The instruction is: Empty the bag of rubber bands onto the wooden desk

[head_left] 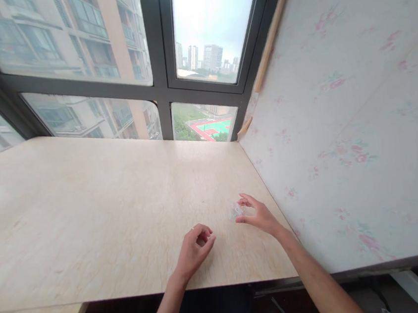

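Note:
On the right part of the pale marbled counter (98, 203), a small clear plastic box (235, 211) has something faintly coloured inside, too small to make out. The thumb and fingers of my right hand (257, 214) close around its right side, with the thumb at the near edge and the fingers at the far edge. To the left and nearer to me, my left hand (196, 246) rests low over the counter. Its fingers are curled in towards the thumb, a ring shows on one finger, and the hollow of the hand is shadowed, so any content is hidden.
A wall with pink-flowered paper (341, 137) rises along the counter's right side. Dark window frames (161, 82) stand along the back, with buildings and a sports court outside. The counter's front edge (222, 285) lies under my forearms. A tiny dark speck (203, 201) shows on the surface.

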